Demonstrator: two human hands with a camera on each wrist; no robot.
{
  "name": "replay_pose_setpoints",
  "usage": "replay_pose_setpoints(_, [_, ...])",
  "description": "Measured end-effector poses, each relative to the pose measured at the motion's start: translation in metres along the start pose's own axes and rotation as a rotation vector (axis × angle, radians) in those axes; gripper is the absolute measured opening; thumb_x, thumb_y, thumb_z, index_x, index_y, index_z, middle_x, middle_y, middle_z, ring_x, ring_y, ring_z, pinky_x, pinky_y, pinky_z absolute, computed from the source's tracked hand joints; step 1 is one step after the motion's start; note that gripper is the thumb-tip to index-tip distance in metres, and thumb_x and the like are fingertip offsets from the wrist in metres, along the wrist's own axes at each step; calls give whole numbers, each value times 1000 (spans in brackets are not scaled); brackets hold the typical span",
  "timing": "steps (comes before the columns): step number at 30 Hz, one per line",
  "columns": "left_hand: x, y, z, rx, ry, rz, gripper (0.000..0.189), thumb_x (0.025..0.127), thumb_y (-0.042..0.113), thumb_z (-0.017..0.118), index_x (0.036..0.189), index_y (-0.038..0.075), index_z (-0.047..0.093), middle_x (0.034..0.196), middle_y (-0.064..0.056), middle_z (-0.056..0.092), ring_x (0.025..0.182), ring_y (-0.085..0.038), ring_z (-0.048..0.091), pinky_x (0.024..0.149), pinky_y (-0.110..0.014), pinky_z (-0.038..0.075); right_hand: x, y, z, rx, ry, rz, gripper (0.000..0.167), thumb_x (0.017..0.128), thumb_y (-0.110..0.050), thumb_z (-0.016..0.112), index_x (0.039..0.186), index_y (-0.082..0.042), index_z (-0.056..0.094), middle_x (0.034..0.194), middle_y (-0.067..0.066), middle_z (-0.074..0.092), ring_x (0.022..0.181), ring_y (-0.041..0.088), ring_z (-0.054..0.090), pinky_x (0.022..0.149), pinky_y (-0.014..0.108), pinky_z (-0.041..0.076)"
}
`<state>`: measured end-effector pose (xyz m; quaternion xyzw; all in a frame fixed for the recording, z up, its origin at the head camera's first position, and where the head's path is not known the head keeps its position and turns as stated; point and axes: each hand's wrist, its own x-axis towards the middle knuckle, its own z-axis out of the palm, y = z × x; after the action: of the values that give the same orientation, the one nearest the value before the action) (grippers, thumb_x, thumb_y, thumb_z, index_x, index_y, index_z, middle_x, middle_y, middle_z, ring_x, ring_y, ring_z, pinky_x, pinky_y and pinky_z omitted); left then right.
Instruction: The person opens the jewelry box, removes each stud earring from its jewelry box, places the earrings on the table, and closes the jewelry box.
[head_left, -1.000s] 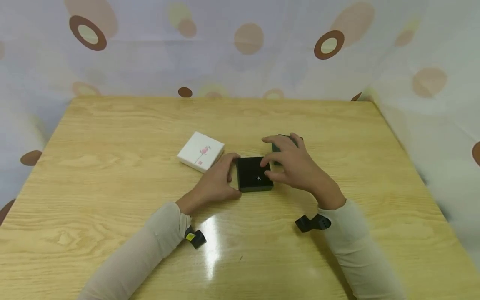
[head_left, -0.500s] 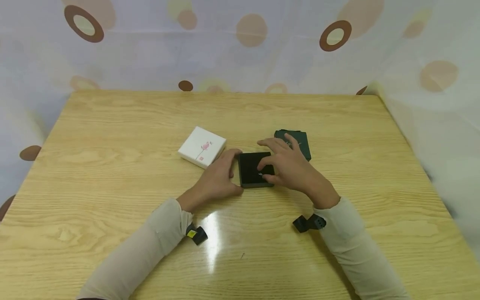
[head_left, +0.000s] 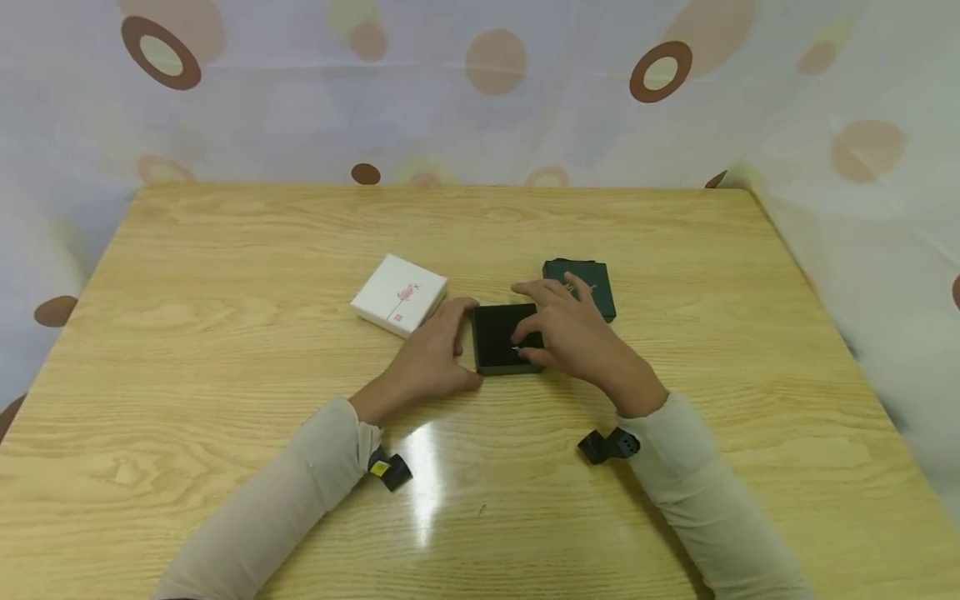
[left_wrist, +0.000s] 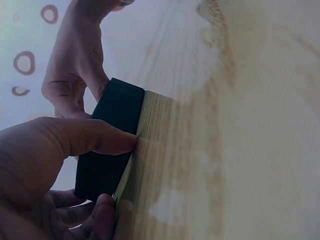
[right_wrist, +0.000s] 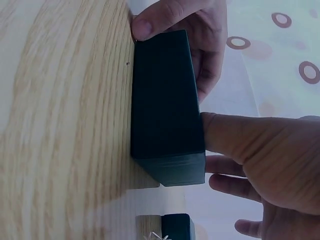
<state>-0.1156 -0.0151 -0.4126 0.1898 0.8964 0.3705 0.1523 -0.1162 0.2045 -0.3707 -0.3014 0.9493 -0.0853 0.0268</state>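
A small dark green open box with a black insert lies in mid-table. My left hand grips its left end, the thumb on the near side and fingers at the far side. Over the box's right half, my right hand brings thumb and index finger together on a small silver star-like piece at the insert. The right wrist view shows the box's dark side and my right thumb at the top edge; the silver piece is hidden there.
A white square box with a pink flower print stands just left of my left hand. Behind my right hand lies a dark green lid with pale lettering. The wooden table meets a patterned cloth at its back edge.
My right thumb and index finger have moved down and left onto the silver piece, closing together. My left hand keeps its grip on the box. More of the green lid shows.
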Motion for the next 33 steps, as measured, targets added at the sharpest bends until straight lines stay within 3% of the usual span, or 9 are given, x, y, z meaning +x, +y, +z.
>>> replay_pose_setpoints(11, [-2,-2,0,1,7,-4,95,67,18,83,150,12,35,101,-4,55,83,-16,53,73,-29,44,3,4,0,-38,18,-67,12,79,-30,85,87,-24,79,146,12,53,138,32,46,116,68,21])
replay_pose_setpoints(20, [-2,3,-1,-7,-9,2,95,68,18,83,150,12,35,106,-4,54,85,-16,53,74,-29,44,-4,17,-10,119,49,-60,7,83,-29,82,86,-25,76,148,14,50,139,35,43,117,67,15])
replay_pose_setpoints(26, [-1,4,0,2,-12,8,96,69,18,84,150,12,35,100,-4,54,83,-16,52,74,-29,43,-17,42,-28,174,81,15,5,83,-23,81,82,-21,77,145,18,51,137,39,42,114,71,13])
replay_pose_setpoints(33, [-2,2,0,-9,-14,-1,95,69,18,83,150,12,35,99,-4,55,84,-17,52,74,-30,43,-29,65,-35,138,-36,151,7,85,-24,79,78,-22,77,146,20,51,138,44,39,112,74,11])
